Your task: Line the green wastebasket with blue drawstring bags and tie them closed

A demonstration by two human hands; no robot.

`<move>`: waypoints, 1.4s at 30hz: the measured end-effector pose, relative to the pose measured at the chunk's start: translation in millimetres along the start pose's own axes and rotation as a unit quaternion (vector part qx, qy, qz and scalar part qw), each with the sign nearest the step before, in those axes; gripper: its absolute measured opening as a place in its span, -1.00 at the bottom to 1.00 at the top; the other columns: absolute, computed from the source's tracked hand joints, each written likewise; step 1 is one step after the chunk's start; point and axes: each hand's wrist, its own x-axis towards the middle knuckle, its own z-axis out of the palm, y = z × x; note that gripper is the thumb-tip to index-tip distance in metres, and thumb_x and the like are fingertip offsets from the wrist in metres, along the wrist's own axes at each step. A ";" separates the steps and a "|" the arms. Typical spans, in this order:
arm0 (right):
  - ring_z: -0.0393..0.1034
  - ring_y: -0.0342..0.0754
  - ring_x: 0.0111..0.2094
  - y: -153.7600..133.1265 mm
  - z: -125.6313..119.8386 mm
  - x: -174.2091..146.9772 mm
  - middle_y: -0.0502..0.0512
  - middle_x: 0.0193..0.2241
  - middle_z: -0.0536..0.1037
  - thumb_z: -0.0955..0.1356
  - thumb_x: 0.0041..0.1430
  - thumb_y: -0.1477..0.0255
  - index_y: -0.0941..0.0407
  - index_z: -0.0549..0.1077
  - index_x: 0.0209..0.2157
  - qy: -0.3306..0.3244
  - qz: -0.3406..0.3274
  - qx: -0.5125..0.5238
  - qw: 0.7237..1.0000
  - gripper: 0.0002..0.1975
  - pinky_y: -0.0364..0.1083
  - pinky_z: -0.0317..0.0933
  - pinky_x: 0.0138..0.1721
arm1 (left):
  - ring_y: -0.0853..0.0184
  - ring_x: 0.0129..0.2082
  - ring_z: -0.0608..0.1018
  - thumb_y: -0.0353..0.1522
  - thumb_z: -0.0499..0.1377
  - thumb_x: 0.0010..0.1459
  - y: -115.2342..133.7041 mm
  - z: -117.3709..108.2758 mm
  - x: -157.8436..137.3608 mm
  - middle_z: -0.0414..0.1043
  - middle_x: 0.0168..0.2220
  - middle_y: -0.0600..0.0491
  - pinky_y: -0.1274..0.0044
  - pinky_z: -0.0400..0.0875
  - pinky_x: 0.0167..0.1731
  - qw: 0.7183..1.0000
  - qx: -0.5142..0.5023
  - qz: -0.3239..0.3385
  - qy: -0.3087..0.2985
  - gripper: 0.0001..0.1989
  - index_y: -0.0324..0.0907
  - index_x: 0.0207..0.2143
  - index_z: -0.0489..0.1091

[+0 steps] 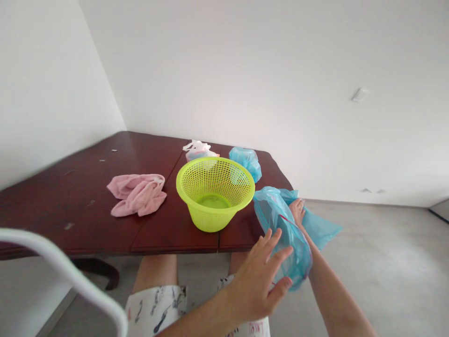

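A translucent blue plastic bag [280, 220] with a red drawstring hangs at the table's right front edge, its wide mouth facing me. My right hand [297, 211] is on the far part of this bag with fingers closed on the film; folds hide some of the fingers. Part of the bag spreads out to the right beyond that wrist. My left hand [257, 276] is in front of the bag's mouth, fingers spread and holding nothing. Left of the bag, a lime-green plastic basket [210, 220] stands upright, with nothing seen inside.
A crumpled pink cloth [140, 194] lies on the dark red table [94, 187], left of the basket. Behind the basket are a white plastic bag [198, 150] and another blue bag [245, 159]. A white curved bar [70, 267] crosses the lower left.
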 end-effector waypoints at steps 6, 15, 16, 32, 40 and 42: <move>-0.19 0.57 0.75 -18.9 8.4 13.7 0.88 0.68 -0.16 0.16 0.60 0.15 0.59 -0.19 0.69 -0.022 0.022 -0.014 0.999 -0.02 0.51 -0.21 0.67 | -0.17 0.77 0.04 0.08 0.01 0.69 -33.4 7.5 39.8 0.06 0.75 -0.17 -0.16 0.03 0.69 0.990 0.119 -0.049 -0.053 -0.30 -0.06 0.65 0.29; -0.30 0.25 0.79 -16.0 12.9 -46.5 0.07 0.80 -0.19 0.06 0.71 -0.07 -0.13 -0.01 0.77 -0.146 -0.272 -0.080 0.948 -0.22 0.40 -0.21 0.72 | -0.25 0.70 0.24 -0.01 0.07 0.69 -107.5 11.2 20.3 0.24 0.67 -0.32 -0.12 0.19 0.64 0.968 0.192 -0.158 -0.025 -0.37 -0.24 0.50 0.48; -0.28 0.27 0.79 -18.4 18.4 -50.0 0.10 0.79 -0.17 0.07 0.71 -0.08 -0.13 -0.01 0.77 -0.160 -0.251 -0.097 0.950 -0.21 0.43 -0.23 0.71 | -0.24 0.71 0.21 -0.04 0.10 0.68 -109.2 7.2 19.0 0.21 0.68 -0.31 -0.11 0.21 0.64 0.971 0.187 -0.150 -0.023 -0.39 -0.23 0.51 0.47; -0.33 0.34 0.78 -71.7 37.1 -28.3 0.25 0.79 -0.21 0.09 0.70 -0.01 -0.03 -0.09 0.78 -0.160 -0.118 -0.113 0.974 -0.19 0.51 -0.45 0.69 | -0.16 0.76 0.07 0.04 0.08 0.69 -116.4 -11.6 -1.5 -0.16 0.80 -0.03 -0.10 0.14 0.66 0.989 0.131 -0.075 0.001 -0.31 0.24 0.74 0.10; -0.06 0.43 0.74 -113.8 13.2 4.7 0.58 0.71 0.05 0.24 0.61 0.06 0.24 0.06 0.73 -0.138 -0.156 -0.052 0.977 -0.11 0.44 -0.20 0.68 | -0.16 0.69 0.27 0.01 0.25 0.59 -129.7 17.3 -4.3 0.18 0.71 -0.11 -0.07 0.14 0.67 0.981 0.168 -0.095 0.013 -0.37 0.07 0.58 0.43; -0.02 0.39 0.73 -142.2 13.5 23.0 0.59 0.72 0.00 0.29 0.55 0.04 0.28 -0.11 0.75 -0.096 -0.182 -0.006 0.979 0.02 0.34 0.01 0.66 | -0.17 0.70 0.25 0.01 0.26 0.58 -130.0 21.0 -4.0 0.14 0.73 -0.11 -0.05 0.12 0.67 0.981 0.167 -0.099 0.017 -0.34 0.04 0.59 0.40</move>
